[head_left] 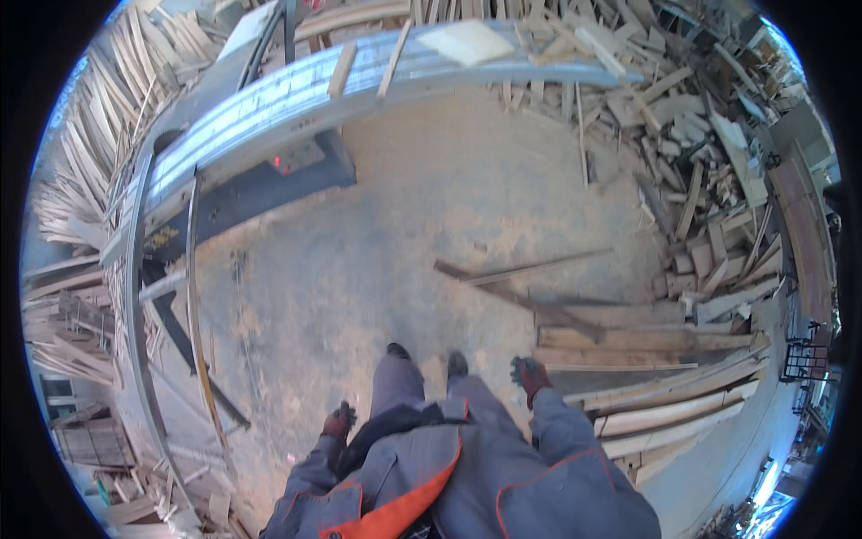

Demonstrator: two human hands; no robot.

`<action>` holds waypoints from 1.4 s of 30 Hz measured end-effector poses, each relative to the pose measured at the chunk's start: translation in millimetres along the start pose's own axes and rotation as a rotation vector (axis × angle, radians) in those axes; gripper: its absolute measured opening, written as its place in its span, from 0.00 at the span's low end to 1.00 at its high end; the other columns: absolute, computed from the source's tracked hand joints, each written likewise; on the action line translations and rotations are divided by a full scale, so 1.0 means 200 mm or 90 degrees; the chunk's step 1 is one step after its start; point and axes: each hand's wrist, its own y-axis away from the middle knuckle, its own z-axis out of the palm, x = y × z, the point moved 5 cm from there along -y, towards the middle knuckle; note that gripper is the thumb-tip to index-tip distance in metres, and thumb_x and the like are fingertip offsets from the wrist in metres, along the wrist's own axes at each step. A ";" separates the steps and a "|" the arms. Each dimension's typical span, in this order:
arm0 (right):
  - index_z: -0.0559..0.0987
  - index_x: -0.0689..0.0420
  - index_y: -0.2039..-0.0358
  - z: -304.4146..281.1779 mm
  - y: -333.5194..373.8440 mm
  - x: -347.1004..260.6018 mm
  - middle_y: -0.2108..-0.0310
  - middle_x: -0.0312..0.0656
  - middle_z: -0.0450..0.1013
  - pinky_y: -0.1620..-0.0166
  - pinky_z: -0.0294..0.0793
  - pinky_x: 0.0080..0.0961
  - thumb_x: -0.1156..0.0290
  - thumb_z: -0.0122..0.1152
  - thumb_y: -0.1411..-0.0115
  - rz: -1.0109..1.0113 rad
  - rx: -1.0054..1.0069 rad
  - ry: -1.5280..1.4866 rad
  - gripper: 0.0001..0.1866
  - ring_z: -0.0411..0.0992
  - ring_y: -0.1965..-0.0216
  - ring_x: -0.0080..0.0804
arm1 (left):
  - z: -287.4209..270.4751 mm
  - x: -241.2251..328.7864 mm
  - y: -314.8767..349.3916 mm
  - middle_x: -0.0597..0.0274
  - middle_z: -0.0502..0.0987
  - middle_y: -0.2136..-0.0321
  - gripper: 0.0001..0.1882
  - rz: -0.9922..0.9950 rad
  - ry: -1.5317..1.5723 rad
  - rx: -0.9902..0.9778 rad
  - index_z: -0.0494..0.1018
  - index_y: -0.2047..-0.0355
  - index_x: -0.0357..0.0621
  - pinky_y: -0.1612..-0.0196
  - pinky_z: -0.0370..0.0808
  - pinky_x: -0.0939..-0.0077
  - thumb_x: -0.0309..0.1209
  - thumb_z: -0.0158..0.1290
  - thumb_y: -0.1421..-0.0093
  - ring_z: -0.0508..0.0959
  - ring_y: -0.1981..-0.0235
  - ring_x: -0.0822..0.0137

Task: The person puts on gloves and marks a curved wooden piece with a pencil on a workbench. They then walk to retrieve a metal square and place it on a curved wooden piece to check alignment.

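My left hand point(339, 422), in a dark red and grey work glove, hangs beside my left thigh. It holds nothing I can see, and its fingers are loosely bent and slightly apart. Out to the right, my right hand point(530, 375), gloved the same way, is held away from my hip with its fingers apart. Nothing is in it. Closest to that hand are long boards point(628, 340) stacked on the floor at the right. A narrow dark strip of wood point(516, 296) and a thinner lath point(548, 265) lie crossed on the floor ahead of my feet.
A long saw bench with a shiny metal top point(287, 99) spans the far left, offcuts lying on it. Its dark base carries a control panel point(292, 160) with red lights. A metal rail point(135, 296) runs down the left. Scrap wood point(700, 171) is heaped far right.
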 end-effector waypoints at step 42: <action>0.81 0.56 0.64 0.07 -0.68 -0.98 0.76 0.43 0.79 0.77 0.74 0.32 0.52 0.59 0.29 0.259 0.521 -0.490 0.18 0.76 0.80 0.33 | 2.80 4.47 -1.83 0.54 0.84 0.52 0.18 0.371 -0.269 -0.580 0.74 0.41 0.37 0.53 0.80 0.70 0.35 0.52 0.25 0.84 0.57 0.65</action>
